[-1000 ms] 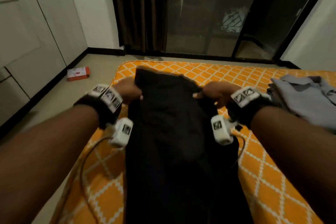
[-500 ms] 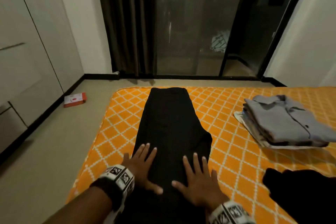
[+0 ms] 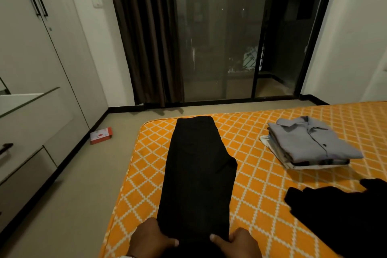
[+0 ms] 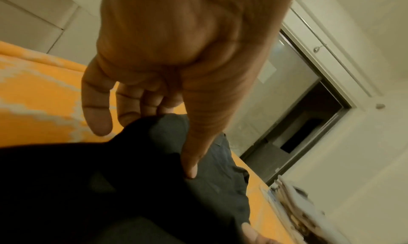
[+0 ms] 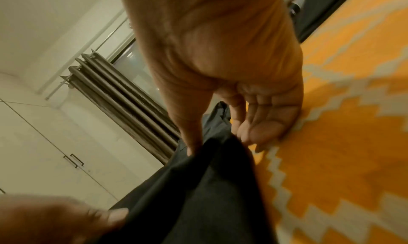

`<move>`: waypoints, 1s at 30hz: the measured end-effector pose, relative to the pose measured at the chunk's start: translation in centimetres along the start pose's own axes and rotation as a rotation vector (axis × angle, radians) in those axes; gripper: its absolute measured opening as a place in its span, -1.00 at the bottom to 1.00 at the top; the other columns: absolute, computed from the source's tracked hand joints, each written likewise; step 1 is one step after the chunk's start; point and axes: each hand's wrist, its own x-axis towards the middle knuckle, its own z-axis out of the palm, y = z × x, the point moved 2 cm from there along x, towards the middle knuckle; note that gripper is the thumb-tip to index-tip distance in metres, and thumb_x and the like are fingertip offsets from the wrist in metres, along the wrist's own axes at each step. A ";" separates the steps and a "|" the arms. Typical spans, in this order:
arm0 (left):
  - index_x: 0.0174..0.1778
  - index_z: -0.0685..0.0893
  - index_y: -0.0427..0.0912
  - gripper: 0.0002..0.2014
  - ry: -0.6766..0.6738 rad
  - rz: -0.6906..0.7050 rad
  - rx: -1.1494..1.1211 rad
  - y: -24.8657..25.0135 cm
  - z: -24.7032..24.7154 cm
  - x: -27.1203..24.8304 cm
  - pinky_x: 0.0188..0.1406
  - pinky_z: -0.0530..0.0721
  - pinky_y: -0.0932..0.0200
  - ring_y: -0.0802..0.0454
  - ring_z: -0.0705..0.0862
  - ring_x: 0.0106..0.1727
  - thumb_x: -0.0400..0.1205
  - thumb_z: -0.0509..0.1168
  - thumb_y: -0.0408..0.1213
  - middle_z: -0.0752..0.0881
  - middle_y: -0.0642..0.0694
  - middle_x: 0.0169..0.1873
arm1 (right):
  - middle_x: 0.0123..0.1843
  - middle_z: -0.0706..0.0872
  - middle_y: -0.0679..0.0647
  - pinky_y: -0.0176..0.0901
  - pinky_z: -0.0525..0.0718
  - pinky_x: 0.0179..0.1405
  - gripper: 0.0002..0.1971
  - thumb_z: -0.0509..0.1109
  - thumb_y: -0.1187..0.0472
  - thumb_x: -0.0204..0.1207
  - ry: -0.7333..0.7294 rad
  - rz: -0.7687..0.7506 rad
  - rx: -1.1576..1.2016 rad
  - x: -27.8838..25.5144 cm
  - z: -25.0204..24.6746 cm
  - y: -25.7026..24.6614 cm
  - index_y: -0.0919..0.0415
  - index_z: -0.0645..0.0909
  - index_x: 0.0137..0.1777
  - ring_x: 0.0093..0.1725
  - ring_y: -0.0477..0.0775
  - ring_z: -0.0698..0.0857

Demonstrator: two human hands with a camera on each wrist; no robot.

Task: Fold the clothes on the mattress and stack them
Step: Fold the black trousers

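Trousers (image 3: 199,174) (black, folded lengthwise) lie flat on orange mattress (image 3: 261,190).

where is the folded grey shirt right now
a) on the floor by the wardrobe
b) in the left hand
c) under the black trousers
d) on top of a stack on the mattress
d: the grey shirt lies on top of a small stack on the orange mattress, apart from the black trousers, whose near end both hands grip.

Our hands bare: left hand (image 3: 151,237), right hand (image 3: 238,244). No rings, no sleeves showing. White band edge at our left wrist (image 3: 125,256).
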 end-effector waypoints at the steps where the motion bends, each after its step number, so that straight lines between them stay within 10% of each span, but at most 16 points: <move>1: -0.13 0.58 0.02 -0.55 -0.018 0.010 -0.090 -0.5 0.2 -0.3 -0.30 0.47 0.27 0.13 0.66 -0.11 0.34 0.63 0.17 0.65 0.10 -0.17 | -0.06 0.73 0.01 -0.15 0.63 -0.08 -0.28 0.63 -0.51 0.14 -0.015 0.000 0.052 -0.1 0.1 0.3 0.11 0.60 -0.05 -0.06 -0.06 0.73; 4: -0.07 0.86 -0.03 -0.48 -0.056 0.104 -0.448 -1.8 0.5 -1.7 -0.07 0.68 0.24 0.06 0.85 -0.04 0.16 0.62 0.21 0.89 0.05 -0.17 | -0.20 0.78 0.02 0.01 0.76 0.07 -0.56 0.73 -0.18 0.30 0.047 -0.051 0.233 -1.0 0.0 0.8 0.10 0.62 -0.20 -0.13 0.01 0.78; 7: 0.05 0.87 -0.17 -0.70 -0.128 0.044 -0.644 -3.4 1.0 -2.9 0.21 0.71 -0.06 -0.16 0.86 0.02 0.52 0.61 -0.06 0.90 -0.18 -0.03 | -0.21 0.83 -0.03 -0.04 0.78 -0.09 -0.62 0.72 -0.18 0.32 0.048 -0.098 0.253 -1.8 0.2 0.9 0.03 0.69 -0.12 -0.18 0.02 0.82; 11: 0.07 0.88 -0.30 -0.38 -0.281 -0.016 -0.527 -6.0 2.6 -3.6 0.05 0.65 0.23 -0.08 0.84 0.16 0.16 0.80 -0.06 0.90 -0.16 -0.02 | -0.20 0.85 0.10 -0.07 0.74 -0.29 -0.57 0.81 0.02 0.27 -0.260 -0.136 0.156 -2.1 0.9 1.3 0.22 0.77 0.00 -0.20 0.07 0.86; 16: 0.15 0.88 -0.16 -0.22 -0.392 0.001 -0.377 -6.5 3.4 -5.9 0.38 0.62 0.16 0.05 0.79 0.26 -0.01 0.84 -0.03 0.88 0.01 0.11 | -0.38 0.67 0.11 -0.19 0.56 -0.46 -0.69 0.65 0.37 0.47 -0.357 -0.130 0.157 -3.6 0.9 0.5 0.42 0.64 0.11 -0.49 0.01 0.66; 24: 0.34 0.73 -0.16 -0.45 -0.354 -0.128 0.103 -9.2 3.4 -10.9 0.21 0.67 0.07 -0.08 0.74 0.30 0.47 0.59 -0.01 0.79 -0.07 0.25 | -0.11 0.69 -0.02 -0.14 0.63 -0.18 -0.57 0.75 -0.01 0.38 -0.478 -0.188 -0.413 -7.7 2.0 -0.1 0.17 0.63 0.03 0.08 0.15 0.74; 28: 0.24 0.78 -0.05 -0.27 -0.411 -0.137 0.178 -10.4 3.1 -11.7 0.27 0.73 -0.01 -0.04 0.74 0.25 0.13 0.68 0.10 0.81 0.02 0.15 | -0.22 0.76 -0.09 -0.18 0.69 -0.08 -0.54 0.90 -0.10 0.02 -0.559 -0.183 -0.422 -8.3 2.8 0.3 0.09 0.76 -0.26 0.12 0.14 0.77; 30: 0.28 0.72 -0.03 -0.17 -0.415 -0.118 0.123 -10.4 3.2 -11.8 0.10 0.72 0.09 0.02 0.71 0.17 0.07 0.80 0.04 0.77 0.05 0.13 | 0.04 0.84 -0.06 -0.05 0.75 0.19 -0.14 0.93 -0.22 -0.32 -0.518 -0.179 -0.347 -6.7 3.7 1.1 0.09 0.85 0.06 0.23 0.15 0.75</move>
